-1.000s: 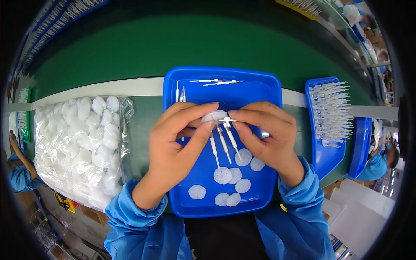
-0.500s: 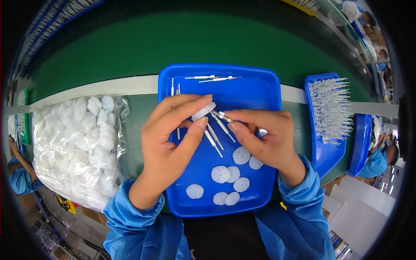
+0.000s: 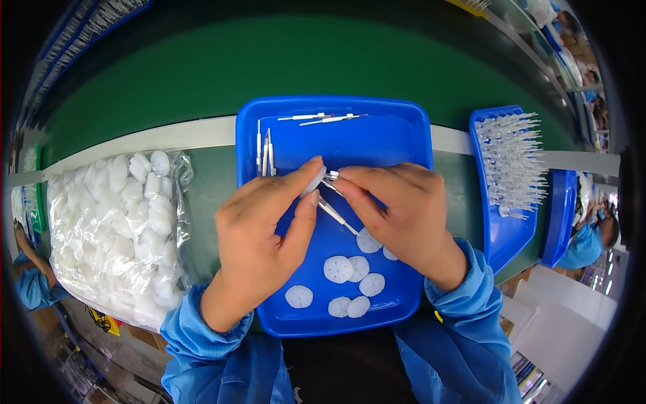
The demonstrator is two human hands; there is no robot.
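Disc (image 3: 313, 183): leaning nearly edge-on just left of the frame's centre, hanging above the blue tray (image 3: 350, 145). Being pinched by the left hand (image 3: 262, 225), thumb underneath, forefinger on top, with a firm-looking grip. Showing a long visible axis running from lower left to upper right, and presenting one side toward the lower right of the frame.

Now for the key relation: sitting immediately left of the right hand's fingertips, almost level with them in the frame. Touching the left fingers, so lying nearer to the left hand. And from the right hand (image 3: 400, 209): grasping a small pin (image 3: 331, 177) between thumb and forefinger, just beside the right-hand edge of the disc. Touching or barely missing? Not showing clearly from this angle, with the fingers covering most of the pin and hiding its direction.

Spotting slanting pins (image 3: 338, 219) below, running from near the disc's lower edge toward the lower right, overlapping too closely for counting. Seeing loose discs (image 3: 338, 269) lying lower in the tray, and loose pins (image 3: 258, 148) resting by its upper and left walls. Noting a clear bag (image 3: 182, 176) bulging at frame left, and packed pins (image 3: 511, 168) bristling at frame right.
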